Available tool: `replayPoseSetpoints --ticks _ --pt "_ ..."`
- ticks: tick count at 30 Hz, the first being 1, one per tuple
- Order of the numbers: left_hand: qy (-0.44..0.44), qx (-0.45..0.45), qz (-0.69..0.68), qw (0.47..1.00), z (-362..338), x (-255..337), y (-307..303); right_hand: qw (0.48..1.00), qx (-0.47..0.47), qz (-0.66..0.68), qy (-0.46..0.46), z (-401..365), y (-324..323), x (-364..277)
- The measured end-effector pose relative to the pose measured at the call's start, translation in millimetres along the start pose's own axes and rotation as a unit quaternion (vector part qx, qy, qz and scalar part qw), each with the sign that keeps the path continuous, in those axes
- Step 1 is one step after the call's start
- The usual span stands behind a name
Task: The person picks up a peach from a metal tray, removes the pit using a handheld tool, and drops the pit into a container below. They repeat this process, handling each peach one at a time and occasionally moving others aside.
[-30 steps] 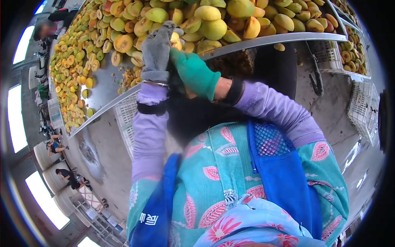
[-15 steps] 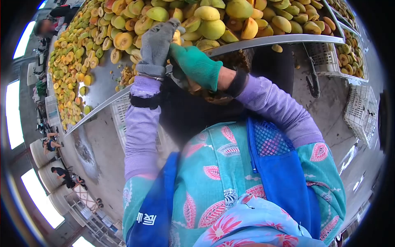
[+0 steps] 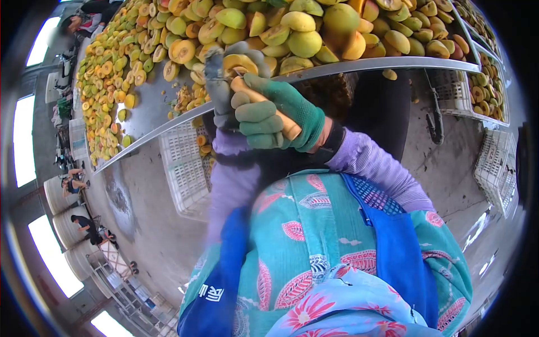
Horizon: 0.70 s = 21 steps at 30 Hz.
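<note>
My left hand, in a grey glove, is closed around a yellow peach half, its cut side turned up. In a green glove, my right hand wraps round the wooden handle of a tool. The tool's front end meets the fruit; its working tip is hidden there. Both hands are close together in front of the metal table's raised rim. Just beyond them lies a heap of peach halves and whole fruit.
A white plastic crate stands below the table at left, with fruit beside it. At right are a crate of peach halves and another white crate. Other people are far off at left.
Both hands have drawn back from the heap toward my body. The peach half and the wooden handle now show clearly; before, the hands were at the heap's edge and the handle was hidden.
</note>
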<state>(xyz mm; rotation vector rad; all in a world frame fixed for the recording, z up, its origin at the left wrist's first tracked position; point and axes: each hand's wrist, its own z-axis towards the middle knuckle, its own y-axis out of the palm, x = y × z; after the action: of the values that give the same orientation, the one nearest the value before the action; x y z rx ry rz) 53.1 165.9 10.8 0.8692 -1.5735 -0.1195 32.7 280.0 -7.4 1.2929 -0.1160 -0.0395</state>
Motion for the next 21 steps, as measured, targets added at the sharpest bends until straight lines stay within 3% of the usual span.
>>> replayPoseSetpoints --ticks 1,4,5,6,8,9,11,13,16,17,19,21 --pt "-0.030 0.032 -0.055 0.998 -2.9 1.1 -23.6 0.998 0.057 0.001 0.015 0.1 11.4 2.0" --pt "0.116 0.047 0.211 0.969 -21.0 31.7 -94.2 0.982 0.102 -0.149 0.053 -17.3 37.5 12.4" --pt "0.155 0.084 0.320 0.931 -28.6 49.3 -116.8 0.970 0.115 -0.196 0.092 -27.9 37.2 4.6" --pt "0.116 0.185 0.329 0.919 -26.9 71.0 -130.1 0.967 0.188 -0.155 0.078 -31.2 17.3 0.4" --pt "0.103 0.182 0.659 0.722 -13.8 98.0 -150.6 0.949 0.304 -0.073 0.044 -38.2 -25.8 -5.3" --pt "0.089 0.169 0.789 0.584 -4.4 102.3 -147.3 0.914 0.369 -0.152 0.071 -33.7 -24.5 -0.9" --pt "0.159 0.097 0.720 0.668 33.7 91.4 -119.3 0.894 0.370 -0.241 0.084 -26.2 1.6 4.5" --pt "0.235 -0.022 0.837 0.495 78.1 70.0 -115.2 0.851 0.379 -0.358 0.063 -18.0 11.8 5.7" --pt "0.136 -0.078 0.848 0.507 104.3 73.2 -106.4 0.769 0.424 -0.478 -0.009 -7.9 8.9 3.3" --pt "0.014 -0.050 0.854 0.518 105.0 78.7 -102.9 0.708 0.416 -0.568 -0.066 -3.1 5.2 4.9" --pt "0.049 -0.004 0.680 0.732 76.9 80.5 -89.0 0.558 0.378 -0.717 -0.179 12.3 -3.2 7.9" --pt "0.069 0.012 0.459 0.886 39.9 74.8 -73.0 0.515 0.376 -0.755 -0.156 26.4 -3.8 8.6"
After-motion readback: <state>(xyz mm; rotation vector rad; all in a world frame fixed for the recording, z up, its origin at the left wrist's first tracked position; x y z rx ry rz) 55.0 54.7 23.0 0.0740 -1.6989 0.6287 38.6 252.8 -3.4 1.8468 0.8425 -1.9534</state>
